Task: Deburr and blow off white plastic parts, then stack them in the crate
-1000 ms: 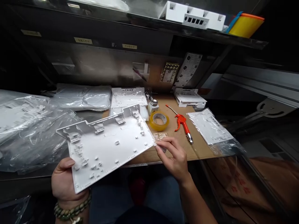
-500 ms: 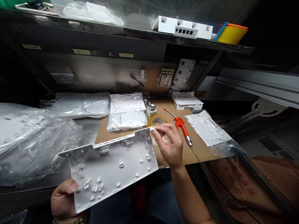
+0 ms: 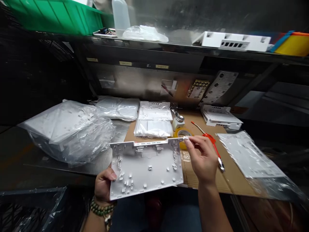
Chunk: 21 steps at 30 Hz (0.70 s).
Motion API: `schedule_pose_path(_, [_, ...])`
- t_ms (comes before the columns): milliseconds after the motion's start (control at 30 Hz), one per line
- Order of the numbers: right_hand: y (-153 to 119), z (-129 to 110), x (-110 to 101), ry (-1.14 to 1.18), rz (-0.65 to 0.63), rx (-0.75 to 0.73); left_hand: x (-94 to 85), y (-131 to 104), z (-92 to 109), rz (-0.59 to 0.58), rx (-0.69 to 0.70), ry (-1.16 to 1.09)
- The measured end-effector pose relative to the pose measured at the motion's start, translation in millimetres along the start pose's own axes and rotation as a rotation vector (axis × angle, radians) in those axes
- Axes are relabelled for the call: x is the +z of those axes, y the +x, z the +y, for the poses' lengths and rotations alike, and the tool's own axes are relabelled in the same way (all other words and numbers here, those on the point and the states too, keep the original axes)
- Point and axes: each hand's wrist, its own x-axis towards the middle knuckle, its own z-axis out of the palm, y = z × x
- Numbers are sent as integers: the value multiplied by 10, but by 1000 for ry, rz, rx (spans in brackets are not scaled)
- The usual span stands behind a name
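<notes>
A white plastic housing (image 3: 156,170), its inside with clips and posts facing me, is tilted above the front edge of the bench. My left hand (image 3: 105,182) grips its left side, thumb on the inner face, the other fingers hidden behind. At the far right corner of the housing, my right hand (image 3: 202,154) pinches a small white wad (image 3: 185,138), perhaps cloth or tissue; its kind is unclear. Just behind that hand lie a roll of yellow tape (image 3: 178,132) and a red air blow gun (image 3: 218,151). Beside the tape stands a small bottle with a metal top (image 3: 178,122).
Bagged white housings (image 3: 60,124) lie on the left, with flat plastic bags (image 3: 118,108) behind. More housings (image 3: 154,111) sit at the back, stacked housings (image 3: 220,116) back right, and a bagged one (image 3: 251,154) on the right. Cardboard (image 3: 198,174) covers the bench; a shelf (image 3: 173,46) runs above.
The view has swung left, so everything sits further right in it. The housing is held more level. Both hands keep their hold, the right still at the far right corner.
</notes>
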Motion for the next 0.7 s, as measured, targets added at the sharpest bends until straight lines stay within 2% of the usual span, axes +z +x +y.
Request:
schedule_pose_path(100, [78,82,-18,-66,-13,38,190,-35,-51,-49,-34,70])
schedule_pose_path(167, [104,6,0,-44,26,8,353,-74,-120,-48,9,88])
schedule_pose_path(267, [56,-327,86,96,-37,-91,593,-144,-284,-9,47,138])
schedule_pose_path(367, [-58,-716,216,233,-123,-152,764,-211,-471,-47,15,165])
schedule_pose_path(433, [-117,-880,296,275,-157,-185,827,-241,-570,-109,16,176])
schedule_pose_path(500, [-141,-944,347,269,-173,-217,850,-255,-634,-156,21,204])
schedule_pose_path(700, [-126,-893,352,236,-111,-199,847,-250,-705,-161,-14,198])
